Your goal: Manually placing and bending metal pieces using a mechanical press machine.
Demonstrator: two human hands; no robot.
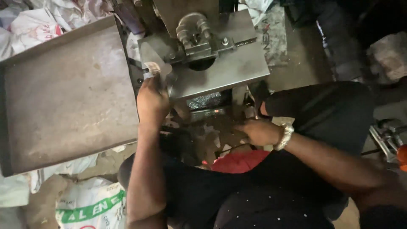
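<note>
Head view: dim, cluttered workshop floor, white printed sacks [91,205] around | left hand [151,99] pinches a small pale flat piece [151,68] at the grey steel press plate [231,70] — keep fingers clear of the die, feed it flat | right hand [257,131] low beneath the plate — grip hidden, cannot tell | big flat grey metal tray [63,97] alongside.

A small metalworking workshop: a steel press machine [203,46], a worn metal tray [63,97] and printed sacks [91,205] on the dirt floor.
</note>
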